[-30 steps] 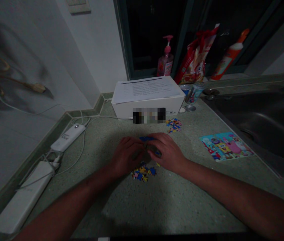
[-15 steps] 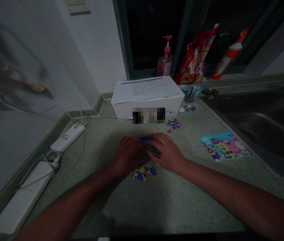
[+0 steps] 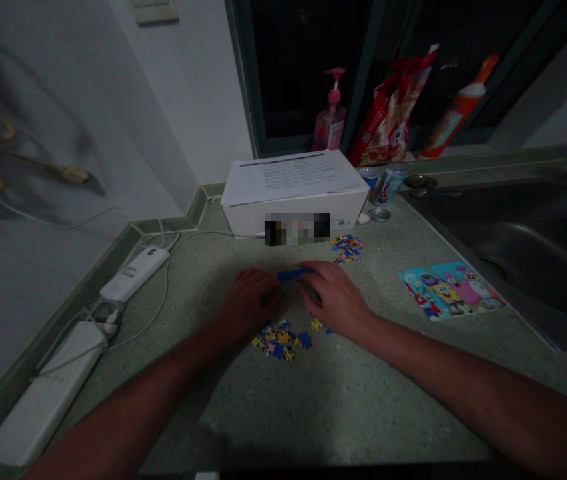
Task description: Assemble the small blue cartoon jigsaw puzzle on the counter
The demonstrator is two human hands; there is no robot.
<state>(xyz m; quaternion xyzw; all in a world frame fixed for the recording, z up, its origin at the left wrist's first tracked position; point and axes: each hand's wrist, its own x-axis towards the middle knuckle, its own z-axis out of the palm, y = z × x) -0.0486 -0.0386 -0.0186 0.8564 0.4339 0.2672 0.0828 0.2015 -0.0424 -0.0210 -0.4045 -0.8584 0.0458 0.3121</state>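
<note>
Between my hands on the counter lies a short strip of blue jigsaw puzzle pieces (image 3: 294, 274). My left hand (image 3: 249, 301) is curled at the strip's left end, its fingertips partly hidden. My right hand (image 3: 339, 300) bends over the right end, fingers on the blue pieces and thumb tucked below. Just nearer to me sits a loose pile of yellow, blue and pink puzzle pieces (image 3: 282, 341). A few yellow and blue pieces (image 3: 316, 325) peek out under my right palm. Another small heap of pieces (image 3: 347, 248) lies farther back.
A white box (image 3: 293, 187) with printed paper on top stands at the back. To the right are a colourful cartoon picture card (image 3: 448, 291) and a metal sink (image 3: 523, 247). A can (image 3: 389, 185) stands beside the box. White power strips (image 3: 48, 393) and cables line the left.
My hands have drawn slightly apart, showing more of the blue strip. The near pile spreads a little farther left, and yellow pieces by my right palm are more visible.
</note>
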